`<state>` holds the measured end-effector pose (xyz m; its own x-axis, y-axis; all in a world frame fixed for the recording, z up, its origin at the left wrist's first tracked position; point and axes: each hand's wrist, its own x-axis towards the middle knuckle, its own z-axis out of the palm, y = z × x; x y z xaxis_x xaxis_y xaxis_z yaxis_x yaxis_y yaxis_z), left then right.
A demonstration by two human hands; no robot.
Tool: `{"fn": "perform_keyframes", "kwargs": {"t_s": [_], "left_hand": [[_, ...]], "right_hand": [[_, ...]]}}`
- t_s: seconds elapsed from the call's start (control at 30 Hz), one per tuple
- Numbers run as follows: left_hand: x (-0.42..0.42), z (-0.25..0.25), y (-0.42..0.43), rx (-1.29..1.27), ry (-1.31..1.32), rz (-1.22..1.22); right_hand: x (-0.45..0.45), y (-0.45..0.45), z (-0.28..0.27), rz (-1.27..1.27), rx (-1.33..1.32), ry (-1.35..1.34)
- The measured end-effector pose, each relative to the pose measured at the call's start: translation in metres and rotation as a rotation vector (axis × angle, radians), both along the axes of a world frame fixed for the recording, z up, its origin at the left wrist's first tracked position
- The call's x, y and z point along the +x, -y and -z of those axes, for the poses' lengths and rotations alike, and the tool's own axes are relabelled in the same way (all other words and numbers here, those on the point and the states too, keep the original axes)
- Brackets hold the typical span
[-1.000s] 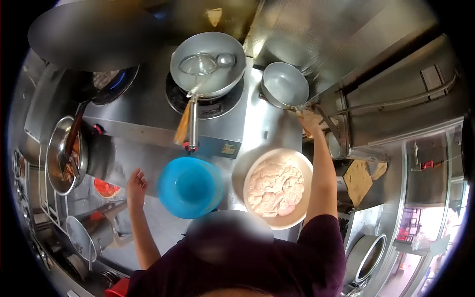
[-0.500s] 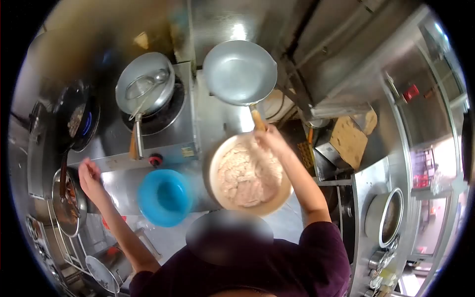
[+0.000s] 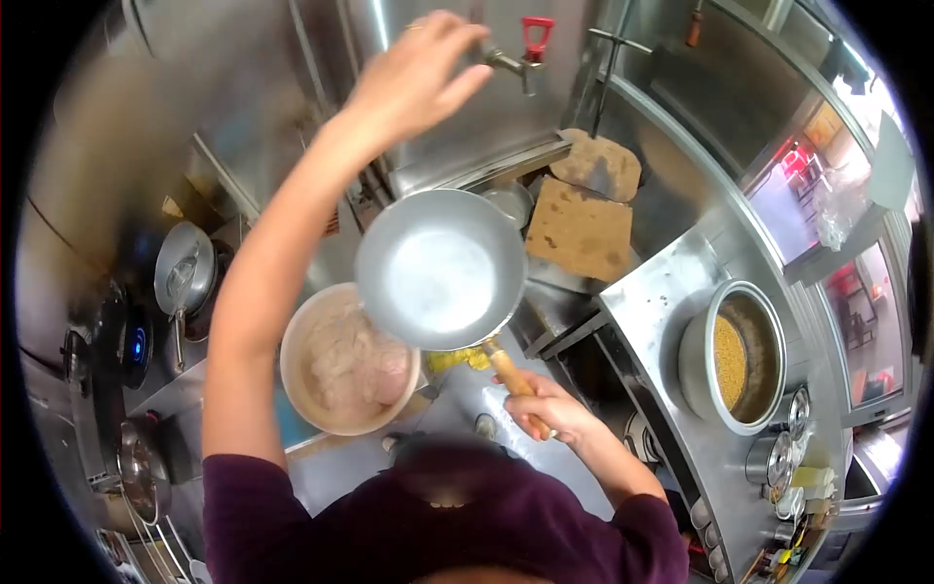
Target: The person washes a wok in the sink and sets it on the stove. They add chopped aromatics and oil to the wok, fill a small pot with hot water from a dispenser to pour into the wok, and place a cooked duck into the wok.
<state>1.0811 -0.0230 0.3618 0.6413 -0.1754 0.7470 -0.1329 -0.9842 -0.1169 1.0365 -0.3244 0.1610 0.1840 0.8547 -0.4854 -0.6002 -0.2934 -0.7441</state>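
A deep grey metal pan [image 3: 440, 268] hangs in front of my body, its inside facing up. My right hand [image 3: 545, 407] is closed round its wooden handle [image 3: 512, 376]. Up at the steel wall, my left hand [image 3: 418, 73] is raised with fingers apart, beside a metal tap [image 3: 506, 63] that has a red handle [image 3: 537, 37]. Whether the fingertips touch the tap is unclear. Left of the pan and partly behind it stands a cream bowl [image 3: 292, 355] of pale, wet, meat-like pieces [image 3: 345, 365].
A stove with a pan and strainer [image 3: 185, 273] and a blue flame [image 3: 141, 344] lies left. Brown boards [image 3: 581, 226] stand beyond the pan. On the right counter [image 3: 647, 302] are a big pot of yellow grains [image 3: 732, 360] and small metal containers [image 3: 769, 457].
The view has turned right, from the stove toward the tap. My right hand has brought the pan from the counter to my front. My left hand has swung up to the tap.
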Motion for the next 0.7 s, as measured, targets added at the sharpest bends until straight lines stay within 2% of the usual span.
{"fn": "perform_keyframes", "kwargs": {"t_s": [0.13, 0.23, 0.33, 0.43, 0.47, 0.53, 0.63, 0.7], "left_hand": [[0.132, 0.024, 0.001, -0.100, 0.098, -0.124], [0.152, 0.016, 0.016, -0.191, 0.045, -0.162], [0.139, 0.017, 0.025, -0.152, 0.105, -0.142], [0.111, 0.024, 0.035, -0.005, 0.037, -0.094], [0.101, 0.035, 0.038, 0.130, 0.036, -0.054], [0.083, 0.038, 0.034, 0.054, 0.098, 0.067], [0.037, 0.033, 0.018, 0.115, 0.102, 0.069], [-0.014, 0.047, 0.027, -0.273, 0.021, 0.010]], "right_hand": [[0.028, 0.027, 0.001, 0.212, -0.002, 0.087], [0.052, 0.027, 0.010, 0.308, 0.054, 0.069], [0.074, 0.017, 0.007, 0.365, 0.097, 0.045], [0.090, 0.006, 0.008, 0.329, 0.147, -0.015], [0.094, 0.003, 0.007, 0.318, 0.147, -0.026], [0.101, -0.003, 0.007, 0.306, 0.136, -0.032], [0.105, -0.007, 0.005, 0.305, 0.119, -0.041], [0.105, -0.006, 0.004, 0.313, 0.107, -0.017]]}}
